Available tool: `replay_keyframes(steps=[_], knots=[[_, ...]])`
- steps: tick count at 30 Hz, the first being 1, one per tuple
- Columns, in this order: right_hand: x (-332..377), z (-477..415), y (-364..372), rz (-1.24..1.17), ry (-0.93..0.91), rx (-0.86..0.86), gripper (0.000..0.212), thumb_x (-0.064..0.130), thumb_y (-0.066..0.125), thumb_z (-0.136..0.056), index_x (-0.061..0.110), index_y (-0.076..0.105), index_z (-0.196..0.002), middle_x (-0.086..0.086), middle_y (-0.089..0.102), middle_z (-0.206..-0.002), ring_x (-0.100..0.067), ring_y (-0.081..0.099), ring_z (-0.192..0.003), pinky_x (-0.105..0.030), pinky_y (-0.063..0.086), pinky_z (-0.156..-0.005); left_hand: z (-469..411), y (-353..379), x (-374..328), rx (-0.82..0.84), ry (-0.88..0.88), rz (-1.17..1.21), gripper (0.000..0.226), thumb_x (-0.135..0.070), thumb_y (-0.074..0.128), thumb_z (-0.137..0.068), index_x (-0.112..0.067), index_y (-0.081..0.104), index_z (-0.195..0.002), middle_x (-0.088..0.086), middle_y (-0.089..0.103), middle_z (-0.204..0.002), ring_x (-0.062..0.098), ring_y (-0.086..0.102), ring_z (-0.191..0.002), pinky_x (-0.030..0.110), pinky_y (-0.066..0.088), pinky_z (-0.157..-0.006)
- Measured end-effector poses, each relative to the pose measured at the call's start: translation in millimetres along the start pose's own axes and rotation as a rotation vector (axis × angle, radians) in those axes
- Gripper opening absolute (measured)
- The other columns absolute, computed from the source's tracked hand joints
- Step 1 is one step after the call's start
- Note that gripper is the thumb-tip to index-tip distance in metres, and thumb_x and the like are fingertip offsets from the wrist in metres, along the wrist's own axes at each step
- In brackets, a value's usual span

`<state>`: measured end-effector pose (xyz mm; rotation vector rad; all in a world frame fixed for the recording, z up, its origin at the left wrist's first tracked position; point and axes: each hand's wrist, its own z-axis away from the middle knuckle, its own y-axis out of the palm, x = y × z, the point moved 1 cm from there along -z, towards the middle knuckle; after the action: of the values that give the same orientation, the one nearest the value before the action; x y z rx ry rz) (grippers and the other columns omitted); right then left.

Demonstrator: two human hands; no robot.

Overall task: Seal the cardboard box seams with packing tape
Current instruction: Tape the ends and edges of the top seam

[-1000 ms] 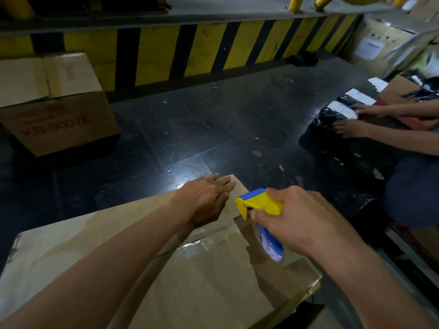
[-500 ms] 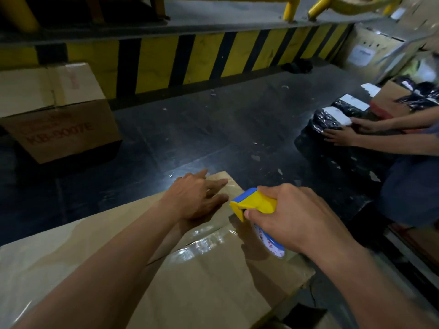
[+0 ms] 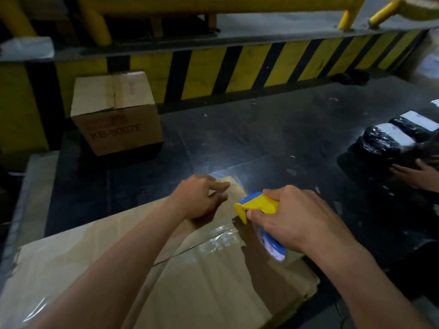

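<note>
The box (image 3: pixel 213 288) lies under both hands. The left hand (image 3: pixel 199 198) presses flat on the far flap, fingers spread, gripping nothing. Just right of it, the right hand (image 3: pixel 297 222) grasps the dispenser (image 3: pixel 256 206) — its yellow nose down on the seam, glossy tape (image 3: pixel 221 243) trailing back between the forearms.

Tape roll (image 3: pixel 273 245) half behind hand (image 3: pixel 301 222)
</note>
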<state>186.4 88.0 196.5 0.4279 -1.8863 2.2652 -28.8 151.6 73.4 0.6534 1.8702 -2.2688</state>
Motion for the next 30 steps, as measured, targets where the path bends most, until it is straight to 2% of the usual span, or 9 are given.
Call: replay_keyframes(steps=[3,6,8,11,12,16,20,26,30], knots=[[-5,2,1,-0.020,-0.002,-0.004,0.044,0.060,0.060,-0.077,0.025,0.070,-0.103,0.002,0.071,-0.081,-0.019,0.063,-0.074,-0.032,0.053,-0.068,3,6,0,0.033,-0.012,-0.028,0.053,-0.064,0.040,-0.097,-0.045,0.050,-0.145,0.003,0.053,-0.147,0.027,0.052,-0.131,0.046,0.045,-0.104],[-6,4,1,-0.036,-0.005,-0.009,0.052,0.062,0.061,-0.079,0.022,0.067,-0.112,0.000,0.072,-0.099,-0.024,0.065,-0.090,-0.035,0.053,-0.076,9,7,-2,0.108,-0.057,-0.051,0.083,-0.089,0.034,-0.081,-0.047,0.036,-0.153,0.001,0.046,-0.151,0.025,0.049,-0.133,0.046,0.045,-0.105],[-8,6,2,-0.034,-0.011,0.005,0.052,0.063,0.061,-0.079,0.023,0.065,-0.112,0.001,0.071,-0.102,-0.026,0.065,-0.094,-0.035,0.051,-0.074,13,6,-3,0.117,-0.087,-0.055,0.090,-0.094,0.033,-0.075,-0.049,0.032,-0.153,0.001,0.045,-0.149,0.025,0.049,-0.131,0.044,0.046,-0.104],[-11,11,2,-0.026,-0.021,0.024,0.036,0.060,0.057,-0.078,0.025,0.064,-0.085,0.005,0.068,-0.072,-0.018,0.064,-0.072,-0.030,0.046,-0.058,11,8,-6,0.097,-0.091,-0.066,0.077,-0.087,0.037,-0.083,-0.051,0.034,-0.151,0.004,0.043,-0.148,0.026,0.049,-0.129,0.044,0.045,-0.102],[-11,12,1,-0.021,-0.017,0.024,0.034,0.058,0.057,-0.078,0.025,0.064,-0.082,0.005,0.066,-0.067,-0.016,0.063,-0.068,-0.029,0.044,-0.056,11,8,-8,0.086,-0.081,-0.077,0.072,-0.082,0.037,-0.087,-0.050,0.034,-0.151,0.005,0.043,-0.149,0.027,0.048,-0.130,0.045,0.044,-0.103],[-8,14,0,0.015,0.003,0.009,0.039,0.059,0.059,-0.078,0.026,0.067,-0.099,0.004,0.068,-0.083,-0.021,0.057,-0.073,-0.031,0.041,-0.058,16,19,-10,0.042,-0.044,-0.121,0.065,-0.075,0.030,-0.094,-0.048,0.033,-0.153,0.005,0.041,-0.151,0.030,0.045,-0.132,0.053,0.040,-0.107],[-3,11,4,0.032,0.034,0.068,0.050,0.059,0.059,-0.076,0.028,0.066,-0.114,-0.001,0.067,-0.096,-0.026,0.062,-0.084,-0.033,0.045,-0.062,16,33,-6,0.028,-0.068,-0.102,0.061,-0.074,0.030,-0.096,-0.049,0.037,-0.151,0.004,0.046,-0.146,0.028,0.046,-0.131,0.049,0.041,-0.104],[2,14,2,0.060,0.062,0.115,0.052,0.055,0.063,-0.077,0.021,0.066,-0.116,-0.003,0.067,-0.106,-0.027,0.062,-0.092,-0.039,0.054,-0.076,15,34,-5,0.015,-0.073,-0.106,0.057,-0.070,0.032,-0.097,-0.048,0.043,-0.149,0.004,0.048,-0.143,0.026,0.049,-0.128,0.046,0.042,-0.103],[4,21,2,0.069,0.084,0.137,0.052,0.054,0.064,-0.076,0.021,0.066,-0.117,-0.003,0.068,-0.105,-0.026,0.064,-0.091,-0.038,0.056,-0.078,16,38,-4,0.026,-0.067,-0.114,0.055,-0.070,0.032,-0.097,-0.050,0.043,-0.148,0.005,0.047,-0.145,0.027,0.048,-0.129,0.048,0.042,-0.103]])
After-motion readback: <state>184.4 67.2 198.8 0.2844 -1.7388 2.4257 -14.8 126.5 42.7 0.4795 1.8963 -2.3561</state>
